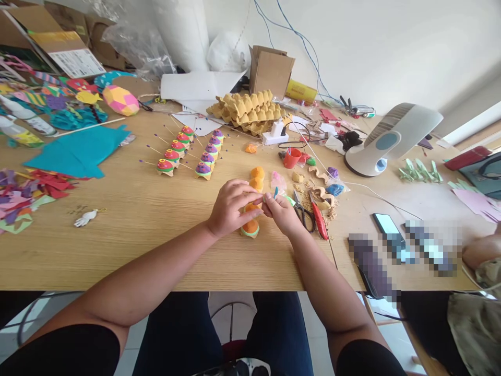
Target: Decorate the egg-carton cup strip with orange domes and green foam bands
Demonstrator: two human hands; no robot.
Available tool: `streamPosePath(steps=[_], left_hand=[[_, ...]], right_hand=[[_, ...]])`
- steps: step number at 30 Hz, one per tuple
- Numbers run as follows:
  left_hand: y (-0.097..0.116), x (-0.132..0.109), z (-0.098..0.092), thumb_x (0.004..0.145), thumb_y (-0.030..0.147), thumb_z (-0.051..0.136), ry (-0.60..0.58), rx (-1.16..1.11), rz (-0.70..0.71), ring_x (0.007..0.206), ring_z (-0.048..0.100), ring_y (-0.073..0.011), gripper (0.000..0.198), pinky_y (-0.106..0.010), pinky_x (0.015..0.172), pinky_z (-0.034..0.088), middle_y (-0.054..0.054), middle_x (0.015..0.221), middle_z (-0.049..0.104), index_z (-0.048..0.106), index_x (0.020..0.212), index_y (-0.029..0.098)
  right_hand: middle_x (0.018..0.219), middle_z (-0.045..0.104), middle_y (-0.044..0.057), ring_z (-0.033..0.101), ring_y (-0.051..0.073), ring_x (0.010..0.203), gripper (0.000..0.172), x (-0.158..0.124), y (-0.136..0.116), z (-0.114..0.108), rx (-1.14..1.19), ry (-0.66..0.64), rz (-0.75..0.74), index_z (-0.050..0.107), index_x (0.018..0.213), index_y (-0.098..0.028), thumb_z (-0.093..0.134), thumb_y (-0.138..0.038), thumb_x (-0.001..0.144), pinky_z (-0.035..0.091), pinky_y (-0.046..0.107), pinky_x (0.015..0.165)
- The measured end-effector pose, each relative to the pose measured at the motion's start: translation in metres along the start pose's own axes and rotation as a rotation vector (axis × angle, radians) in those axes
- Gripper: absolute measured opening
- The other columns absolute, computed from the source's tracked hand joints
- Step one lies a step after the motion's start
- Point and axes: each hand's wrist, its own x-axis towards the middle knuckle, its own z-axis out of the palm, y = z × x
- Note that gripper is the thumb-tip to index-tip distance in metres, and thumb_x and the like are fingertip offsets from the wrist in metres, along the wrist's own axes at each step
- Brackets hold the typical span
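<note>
Black sleeves (78, 347) nearest; ahead, right fingers (270, 199) pinched on a slim blue tool (276, 191), left fingers (243, 199) apart beside them.
Under them, a strip of rounded orange cups (251, 227), front one green-banded, on wood-grain surface (156, 261); then curled shavings (321, 192), black-handled scissors (300, 212), bumpy pulp trays (250, 110), smooth white fan (410, 130), pale wall (391, 47).

My bare left forearm (156, 266) and bare right forearm (319, 266) slant inward from black sleeves (74, 347). My left hand (235, 206) stretches its fingers, thumb lower, toward my right hand (278, 210), curled in a pinch.
</note>
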Motion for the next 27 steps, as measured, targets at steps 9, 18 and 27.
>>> streamPosePath(steps=[9, 18, 27], left_hand=[[0.0054, 0.0036, -0.0037, 0.087, 0.036, 0.076, 0.05, -0.04, 0.015, 0.11, 0.062, -0.0248, 0.009, -0.048, 0.1, 0.051, -0.004, 0.1, 0.075, 0.075, 0.089, 0.027], [0.0026, 0.0017, -0.0027, 0.085, 0.031, 0.079, 0.074, -0.025, 0.052, 0.111, 0.061, -0.0248, 0.017, -0.047, 0.1, 0.052, -0.004, 0.102, 0.075, 0.074, 0.101, 0.027], [0.002, 0.0013, -0.0054, 0.088, 0.035, 0.071, 0.046, -0.006, -0.077, 0.111, 0.063, -0.0263, 0.023, -0.049, 0.104, 0.048, -0.006, 0.106, 0.074, 0.07, 0.109, 0.026]], right_hand=[[0.053, 0.027, -0.009, 0.019, 0.008, 0.052, 0.056, -0.0011, 0.0032, -0.0027, 0.159, -0.146, 0.067, 0.049, 0.062, -0.021, 0.073, -0.068, 0.079, 0.013, 0.029, 0.054], [0.059, 0.052, -0.007, 0.025, 0.004, 0.049, 0.042, 0.0004, 0.0005, -0.0033, 0.263, -0.078, 0.15, 0.069, 0.083, -0.016, 0.091, -0.047, 0.063, 0.011, 0.026, 0.052], [0.046, 0.033, -0.009, 0.022, 0.005, 0.046, 0.05, 0.0059, 0.0055, -0.0062, 0.215, 0.09, 0.094, 0.055, 0.06, -0.019, 0.079, -0.061, 0.073, 0.015, 0.028, 0.049]])
